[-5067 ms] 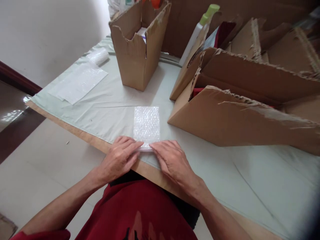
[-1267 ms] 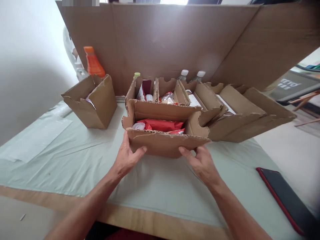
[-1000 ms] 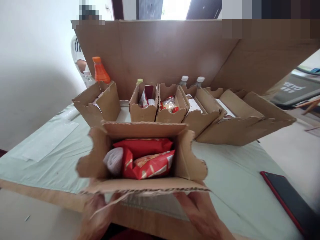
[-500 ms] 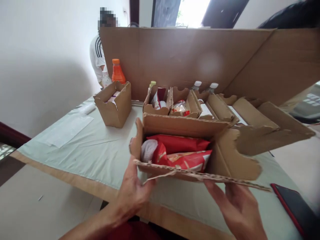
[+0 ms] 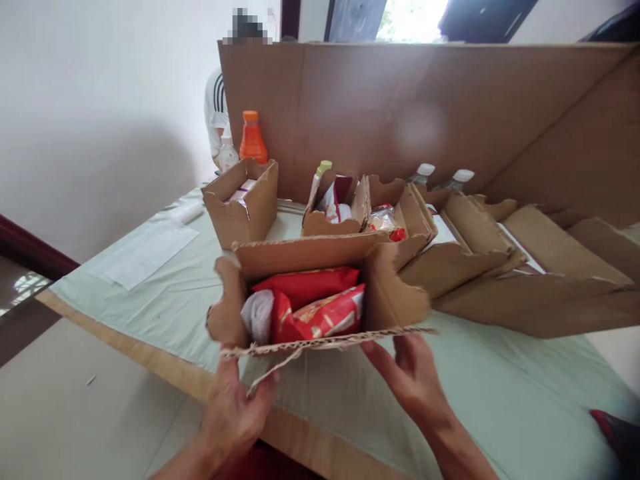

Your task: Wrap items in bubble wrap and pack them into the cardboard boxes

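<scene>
holding an open cardboard box [image 5: 305, 257] up off the table [image 5: 125, 343], over its near edge, tilted a little toward the camera. clasping the near left corner with the left hand [image 5: 233, 413]: thumb pressed up on the front wall, fingers curled close together below, with a torn strip of card hanging between. propping the near right side with the right hand [image 5: 410, 380], fingers [image 5: 383, 353] spread apart and laid against the outside of the front wall; hard to tell whether gripping or only steadying, with the palm side hidden. packed inside with red snack packets [image 5: 315, 303] and, at the left end, a white wrapped bundle [image 5: 257, 315]. left with ragged flaps standing open.

behind the box, on the pale green cloth [image 5: 165, 300]: a row of torn cardboard compartments [image 5: 450, 263] running off to the right, stuffed in the two left ones with small packets, backed by a green-capped bottle [image 5: 324, 167] and two white-capped bottles [image 5: 425, 170]. further left, standing apart, a smaller cardboard box [image 5: 245, 213], with an orange bottle [image 5: 251, 137] just behind. flat on the cloth at far left, a sheet of bubble wrap [image 5: 145, 253]. walled off at the back by a tall cardboard sheet [image 5: 400, 107]. past its left edge, part of another person in a white shirt with dark stripes [image 5: 216, 110].
</scene>
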Action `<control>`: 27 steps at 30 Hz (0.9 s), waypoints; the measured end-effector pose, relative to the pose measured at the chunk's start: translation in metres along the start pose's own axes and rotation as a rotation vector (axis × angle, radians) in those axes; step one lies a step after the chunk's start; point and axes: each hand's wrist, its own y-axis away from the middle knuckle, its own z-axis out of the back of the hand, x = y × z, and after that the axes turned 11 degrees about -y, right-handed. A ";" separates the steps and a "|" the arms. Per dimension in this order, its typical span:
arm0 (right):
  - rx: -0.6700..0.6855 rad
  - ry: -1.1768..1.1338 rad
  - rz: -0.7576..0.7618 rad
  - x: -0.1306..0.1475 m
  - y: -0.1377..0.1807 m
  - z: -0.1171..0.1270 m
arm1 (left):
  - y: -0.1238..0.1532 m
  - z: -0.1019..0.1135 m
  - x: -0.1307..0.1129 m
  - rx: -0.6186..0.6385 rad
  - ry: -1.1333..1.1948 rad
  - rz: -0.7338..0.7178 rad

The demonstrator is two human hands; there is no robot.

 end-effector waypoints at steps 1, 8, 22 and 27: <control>0.044 -0.038 -0.003 -0.006 -0.007 -0.011 | 0.010 0.002 0.013 -0.010 0.012 0.064; 0.236 -0.247 0.060 -0.031 -0.082 -0.093 | 0.041 0.008 0.039 -0.130 0.082 0.149; -0.121 -0.117 0.278 -0.058 -0.100 -0.158 | 0.019 -0.002 0.053 -0.159 -0.291 -0.117; -0.108 -0.093 0.238 -0.081 -0.092 -0.160 | 0.014 -0.009 0.051 -0.113 -0.296 -0.189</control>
